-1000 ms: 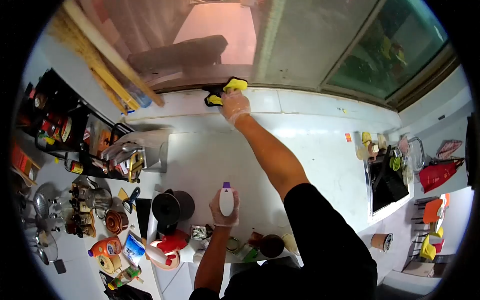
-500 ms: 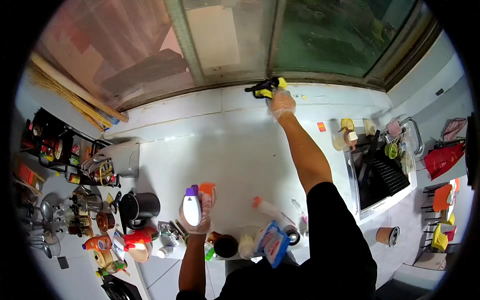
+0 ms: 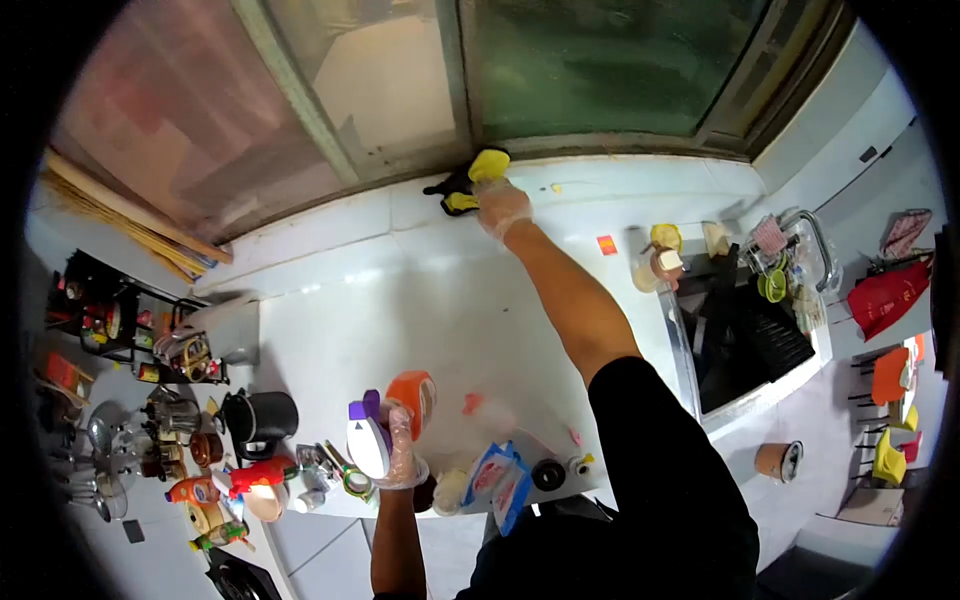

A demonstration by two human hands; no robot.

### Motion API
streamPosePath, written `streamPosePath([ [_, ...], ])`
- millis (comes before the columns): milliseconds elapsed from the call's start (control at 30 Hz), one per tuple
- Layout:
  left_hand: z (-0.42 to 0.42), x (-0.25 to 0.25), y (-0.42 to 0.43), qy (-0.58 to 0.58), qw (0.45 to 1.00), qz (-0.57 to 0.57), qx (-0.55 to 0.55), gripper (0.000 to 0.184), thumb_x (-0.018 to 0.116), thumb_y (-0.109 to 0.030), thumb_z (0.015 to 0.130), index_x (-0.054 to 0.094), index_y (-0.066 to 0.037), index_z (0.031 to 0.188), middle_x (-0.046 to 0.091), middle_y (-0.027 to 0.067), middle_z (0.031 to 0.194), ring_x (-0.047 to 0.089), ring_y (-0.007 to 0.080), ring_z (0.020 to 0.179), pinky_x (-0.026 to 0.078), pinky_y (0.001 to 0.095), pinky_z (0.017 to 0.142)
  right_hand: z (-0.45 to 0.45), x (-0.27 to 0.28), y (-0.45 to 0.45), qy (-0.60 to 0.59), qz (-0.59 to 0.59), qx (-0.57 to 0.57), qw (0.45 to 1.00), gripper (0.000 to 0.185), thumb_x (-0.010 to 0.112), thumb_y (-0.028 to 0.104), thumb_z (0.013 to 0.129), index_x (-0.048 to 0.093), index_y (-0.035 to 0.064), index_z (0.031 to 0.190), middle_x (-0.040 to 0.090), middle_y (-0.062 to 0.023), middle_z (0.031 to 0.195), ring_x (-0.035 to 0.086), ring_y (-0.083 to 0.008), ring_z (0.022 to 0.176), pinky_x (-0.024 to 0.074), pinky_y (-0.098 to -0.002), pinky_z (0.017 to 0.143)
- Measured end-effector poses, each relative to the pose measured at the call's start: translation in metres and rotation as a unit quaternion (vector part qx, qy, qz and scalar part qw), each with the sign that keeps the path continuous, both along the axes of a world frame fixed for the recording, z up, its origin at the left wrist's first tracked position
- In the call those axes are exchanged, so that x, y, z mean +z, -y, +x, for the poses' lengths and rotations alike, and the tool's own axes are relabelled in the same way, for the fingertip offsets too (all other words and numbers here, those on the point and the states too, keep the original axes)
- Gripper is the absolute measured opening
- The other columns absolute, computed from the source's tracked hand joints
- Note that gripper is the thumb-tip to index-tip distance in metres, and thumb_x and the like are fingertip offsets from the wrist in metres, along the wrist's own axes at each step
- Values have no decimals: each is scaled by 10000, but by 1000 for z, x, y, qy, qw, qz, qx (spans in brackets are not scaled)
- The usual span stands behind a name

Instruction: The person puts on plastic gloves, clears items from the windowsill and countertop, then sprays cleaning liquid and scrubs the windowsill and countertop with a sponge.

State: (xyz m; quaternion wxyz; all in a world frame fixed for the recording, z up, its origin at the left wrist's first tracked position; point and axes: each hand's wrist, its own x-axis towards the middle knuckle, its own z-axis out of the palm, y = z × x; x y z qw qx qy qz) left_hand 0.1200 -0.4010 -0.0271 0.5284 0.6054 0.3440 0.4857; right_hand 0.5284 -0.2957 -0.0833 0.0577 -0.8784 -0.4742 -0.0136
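Note:
In the clear glove, my right hand (image 3: 504, 208) presses a black-and-yellow cloth (image 3: 462, 190) onto the white window ledge (image 3: 360, 222), close to the frame. A bright yellow pad-like part (image 3: 489, 164) sticks out past the fingers; whether it is separate I cannot tell. My left hand (image 3: 402, 455), also gloved, is closed around a white and purple bottle (image 3: 369, 440) above the counter's near edge. Just beyond its fingers is an orange bottle-like body (image 3: 412, 402); I cannot tell whether it belongs to the same bottle.
A sink (image 3: 745, 340) with a dark rack is at the right, and a soap dispenser (image 3: 660, 268) beside it. A black pot (image 3: 262, 420) stands at the left. Along the near edge lie a blue-and-white packet (image 3: 498, 482) and a tape roll (image 3: 548, 475). Sliding windows (image 3: 600, 70) line the back.
My right hand has slid the cloth left along the ledge, and more yellow shows. My left hand has turned the bottle slightly, so more of the orange body shows. The camera view has shifted right.

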Motion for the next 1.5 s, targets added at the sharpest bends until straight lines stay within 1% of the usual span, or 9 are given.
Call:
streamPosePath([
  [233,40,2,15,-23,999,1,-40,78,666,-60,867,600,-18,865,616,38,765,566,131,684,465,274,650,43,-4,53,136,11,40,990,337,522,206,909,639,148,1220,660,-44,1166,564,-237,1157,457,-407,914],
  [467,80,11,61,-68,996,50,-29,109,678,-62,872,596,9,875,619,58,759,571,138,675,465,271,629,96,-3,92,157,-11,40,987,313,500,211,933,629,164,1214,650,-36,1209,546,-224,1197,389,-422,944],
  [500,79,10,69,-88,993,33,-64,209,655,-160,912,537,-44,1039,581,24,827,544,136,787,450,285,743,97,14,97,133,-56,37,989,323,490,212,939,619,166,1232,638,-41,1240,534,-225,1224,381,-436,952],
  [733,121,32,144,-41,997,61,-17,335,642,-120,920,518,31,1192,577,26,822,543,131,753,451,277,738,124,26,130,56,-93,33,993,389,461,221,961,566,139,1327,512,-81,1432,404,-244,1379,331,-497,1040],
  [867,153,45,166,-53,997,47,-24,181,674,-128,907,614,-21,1041,610,24,826,569,131,755,470,281,716,126,28,127,61,-105,46,992,418,438,248,971,524,143,1367,495,-79,1443,391,-254,1386,256,-504,1126],
  [933,173,48,177,-93,994,-47,20,165,756,-148,858,660,-50,950,649,7,843,605,123,769,498,277,729,127,19,124,76,-111,56,989,401,464,241,962,542,153,1346,525,-63,1409,413,-261,1361,289,-505,1086],
  [1033,204,51,185,7,978,-185,-101,188,744,-7,829,624,-39,970,652,11,892,590,94,796,503,235,741,132,27,128,80,-120,73,987,366,470,208,958,576,177,1307,553,-58,1373,464,-248,1301,357,-468,994],
  [1067,207,58,192,-113,980,-119,-113,212,743,13,822,620,-37,988,657,13,911,603,97,821,511,238,767,134,19,132,86,-101,74,988,358,474,204,953,587,182,1292,562,-57,1358,476,-245,1286,369,-458,980],
  [1500,249,-42,257,-36,973,-203,-107,230,769,-40,822,622,-36,998,658,17,896,608,96,816,516,250,774,231,8,194,84,-67,39,993,347,522,246,918,632,178,1240,639,-15,1245,524,-228,1199,415,-440,914],
])
